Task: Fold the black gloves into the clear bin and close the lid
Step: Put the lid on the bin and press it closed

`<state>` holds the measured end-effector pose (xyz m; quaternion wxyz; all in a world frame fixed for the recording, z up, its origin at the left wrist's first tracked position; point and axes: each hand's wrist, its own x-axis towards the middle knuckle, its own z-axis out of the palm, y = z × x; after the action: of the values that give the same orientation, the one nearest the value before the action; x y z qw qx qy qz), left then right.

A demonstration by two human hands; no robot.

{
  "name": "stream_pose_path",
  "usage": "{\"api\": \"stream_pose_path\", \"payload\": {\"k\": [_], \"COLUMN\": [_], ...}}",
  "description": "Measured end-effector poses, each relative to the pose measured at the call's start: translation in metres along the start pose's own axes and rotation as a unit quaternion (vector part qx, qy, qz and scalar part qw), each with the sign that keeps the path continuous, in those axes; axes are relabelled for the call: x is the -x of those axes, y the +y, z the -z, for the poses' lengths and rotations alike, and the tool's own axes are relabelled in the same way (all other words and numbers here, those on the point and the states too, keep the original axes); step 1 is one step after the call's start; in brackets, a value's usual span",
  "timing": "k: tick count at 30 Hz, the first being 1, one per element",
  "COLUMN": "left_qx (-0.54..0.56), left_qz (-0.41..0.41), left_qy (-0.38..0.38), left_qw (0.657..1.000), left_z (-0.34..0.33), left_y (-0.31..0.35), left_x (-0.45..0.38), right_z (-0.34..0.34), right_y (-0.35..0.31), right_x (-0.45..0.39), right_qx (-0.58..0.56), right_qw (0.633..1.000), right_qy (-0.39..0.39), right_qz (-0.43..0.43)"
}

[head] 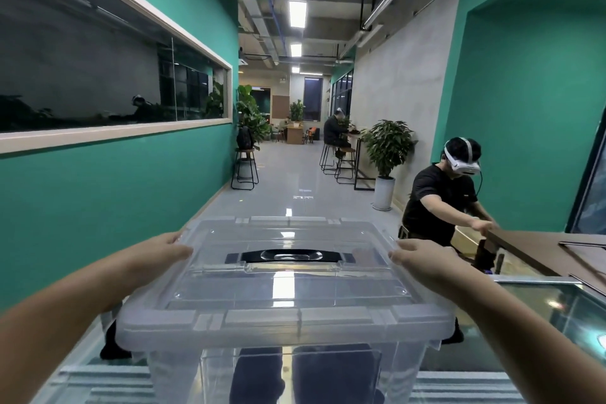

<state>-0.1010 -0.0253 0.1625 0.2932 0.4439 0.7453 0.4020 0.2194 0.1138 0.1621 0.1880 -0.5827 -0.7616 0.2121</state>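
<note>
Your left hand (164, 248) lies with its fingers flat and together on the far left edge of the clear plastic lid (288, 272), fingertips curling onto the rim; whether they press or merely rest you cannot tell from here. Your right hand (423, 256) mirrors it on the far right edge, fingers likewise laid over the rim rather than curled into a grasp. Between your two hands, in the middle of the lid, sits the black recessed carry handle (290, 256).

The lid sits level on top of the clear rectangular plastic bin (285, 367), its near rim lined up with the bin's upper edge. Through the bin's near wall you can see dark shapes low inside; whether those are the black gloves (259, 377) or something behind the bin is not clear.

Both of your bare forearms reach forward from the lower corners, converging on the lid, wrists fairly straight and palms turned down and inward.

No lettering or brand is readable on lid or bin.

The bin stands on a glass-topped surface (557, 308). To the right, a person in a black T-shirt with a white headset (442, 193) leans over a dark wooden counter (537, 249).
</note>
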Motion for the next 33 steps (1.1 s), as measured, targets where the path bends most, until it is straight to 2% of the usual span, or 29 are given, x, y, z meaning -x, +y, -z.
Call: {"api": "stream_pose_path", "payload": {"k": [2,3,5,7,8,9,10,12,13,16,23,28,30,32,33], "left_qx": [0.032,0.032,0.081,0.122,0.117,0.085,0.062,-0.02,-0.068,-0.152,-0.251,-0.312,-0.327,-0.329,-0.329], "left_qz": [0.022,0.043,0.143,0.171,0.181,0.179,0.18,0.162,0.134,0.081,0.067,0.067,0.059,0.055,0.054], "left_qy": [-0.007,-0.017,-0.071,-0.16,-0.176,-0.158,-0.139,-0.062,-0.013,0.044,0.076,0.075,0.091,0.11,0.118], "left_qw": [0.999,0.998,0.984,0.964,0.96,0.967,0.972,0.985,0.989,0.984,0.963,0.945,0.939,0.936,0.935], "left_z": [0.008,0.013,0.02,0.02,0.022,0.026,0.031,0.036,0.033,0.021,0.009,0.006,0.002,-0.005,-0.007], "left_y": [-0.01,-0.017,-0.019,-0.018,-0.017,-0.017,-0.015,-0.01,-0.006,-0.001,0.003,0.006,0.007,0.007,0.005], "left_x": [-0.002,-0.001,0.004,0.001,-0.001,-0.005,-0.01,-0.01,-0.01,-0.02,-0.029,-0.031,-0.027,-0.022,-0.022], "right_z": [0.001,0.001,0.005,0.01,0.013,0.015,0.018,0.022,0.023,0.017,0.006,-0.005,-0.007,-0.007,-0.004], "right_y": [0.008,0.011,0.016,0.02,0.019,0.015,0.013,0.008,0.004,-0.006,-0.014,-0.015,-0.008,-0.006,-0.007], "right_x": [0.002,0.003,0.009,0.011,0.01,0.011,0.009,0.002,0.0,-0.006,-0.013,-0.016,-0.016,-0.014,-0.011], "right_qx": [-0.087,-0.167,-0.279,-0.297,-0.297,-0.298,-0.27,-0.109,-0.038,0.032,0.102,0.193,0.188,0.038,-0.087], "right_qw": [0.995,0.981,0.932,0.913,0.913,0.915,0.932,0.984,0.994,0.998,0.993,0.981,0.982,0.998,0.993], "right_qy": [-0.04,-0.076,-0.171,-0.225,-0.23,-0.221,-0.189,-0.09,-0.056,-0.019,-0.008,-0.01,0.017,0.051,0.071], "right_qz": [-0.023,-0.063,-0.153,-0.165,-0.16,-0.158,-0.149,-0.111,-0.083,-0.058,-0.056,-0.02,-0.019,-0.022,-0.022]}}
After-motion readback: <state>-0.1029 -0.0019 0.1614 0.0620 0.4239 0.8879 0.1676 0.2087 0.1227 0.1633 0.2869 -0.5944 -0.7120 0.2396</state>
